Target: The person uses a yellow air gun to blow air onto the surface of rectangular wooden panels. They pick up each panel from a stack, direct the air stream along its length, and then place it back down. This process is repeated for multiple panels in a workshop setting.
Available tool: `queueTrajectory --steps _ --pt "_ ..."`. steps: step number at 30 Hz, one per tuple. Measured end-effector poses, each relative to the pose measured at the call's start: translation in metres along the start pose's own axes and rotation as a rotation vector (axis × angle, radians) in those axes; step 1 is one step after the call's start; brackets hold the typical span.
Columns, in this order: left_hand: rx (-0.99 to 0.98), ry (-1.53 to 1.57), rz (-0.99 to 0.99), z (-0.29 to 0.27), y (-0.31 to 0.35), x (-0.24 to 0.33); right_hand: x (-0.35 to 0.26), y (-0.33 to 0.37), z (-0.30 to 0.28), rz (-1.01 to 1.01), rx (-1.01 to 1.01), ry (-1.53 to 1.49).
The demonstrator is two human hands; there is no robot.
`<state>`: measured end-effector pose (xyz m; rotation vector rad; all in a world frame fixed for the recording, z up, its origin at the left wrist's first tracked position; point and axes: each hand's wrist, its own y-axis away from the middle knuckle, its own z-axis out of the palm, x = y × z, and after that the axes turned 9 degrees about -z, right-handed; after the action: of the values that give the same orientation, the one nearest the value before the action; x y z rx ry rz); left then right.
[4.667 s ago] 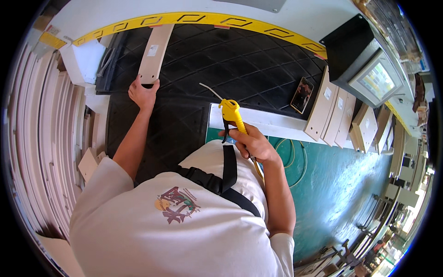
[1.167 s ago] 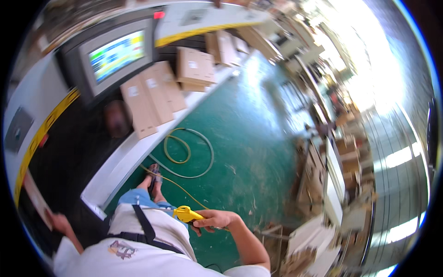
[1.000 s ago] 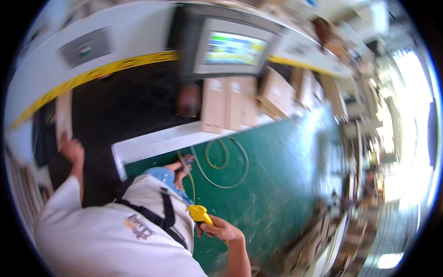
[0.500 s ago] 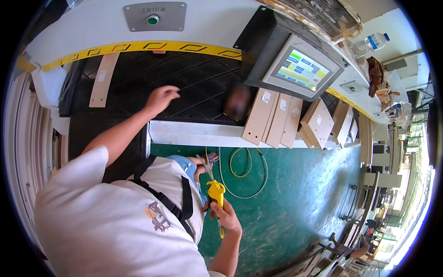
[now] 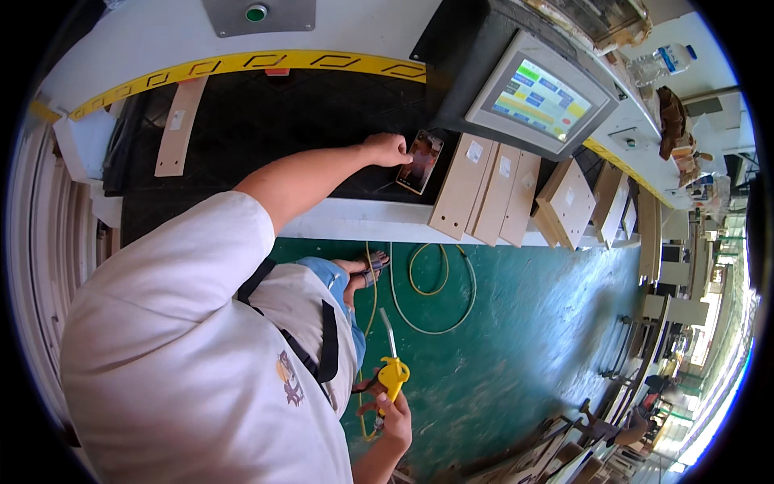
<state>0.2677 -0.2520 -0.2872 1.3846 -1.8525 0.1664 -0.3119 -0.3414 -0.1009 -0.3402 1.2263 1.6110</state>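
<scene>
My left hand reaches across the black work surface, its fingers curled in. A fingertip or the thumb touches the left side of a smartphone with a lit screen, and nothing shows inside the fist. Low in the view, my right hand grips a yellow air blow gun. Its bent metal nozzle points up and away from me, over the green floor.
Drilled light-wood panels lean in a row right of the phone. A touchscreen panel overhangs them. One long wooden strip lies at the left. A coiled air hose is on the green floor.
My left hand has moved right across the surface to the phone, its fingers now curled. The blow gun has shifted slightly down and right in my right hand.
</scene>
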Motion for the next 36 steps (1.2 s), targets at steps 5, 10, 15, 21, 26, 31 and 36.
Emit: queueTrajectory --steps 5,10,15,21,26,31,36 --pt "-0.082 -0.017 0.007 -0.005 -0.003 0.005 -0.001 0.002 0.001 0.093 -0.112 0.092" --pt "-0.12 0.086 0.017 -0.004 -0.011 -0.001 -0.014 -0.018 0.009 0.029 -0.116 0.1" --pt "-0.199 0.111 -0.035 -0.004 -0.017 -0.002 -0.007 -0.032 0.025 -0.107 0.184 0.012" --pt "-0.161 0.046 0.008 0.0 -0.023 -0.005 -0.005 -0.032 0.026 -0.12 0.206 0.02" --pt "-0.129 -0.003 0.011 0.0 -0.017 -0.001 -0.012 -0.028 0.018 -0.052 0.102 0.088" --pt "-0.12 -0.092 -0.026 -0.008 -0.002 0.014 -0.017 -0.027 0.021 0.009 -0.014 0.156" --pt "-0.137 -0.136 -0.143 -0.005 -0.005 0.023 -0.012 -0.027 0.022 0.013 -0.005 0.173"
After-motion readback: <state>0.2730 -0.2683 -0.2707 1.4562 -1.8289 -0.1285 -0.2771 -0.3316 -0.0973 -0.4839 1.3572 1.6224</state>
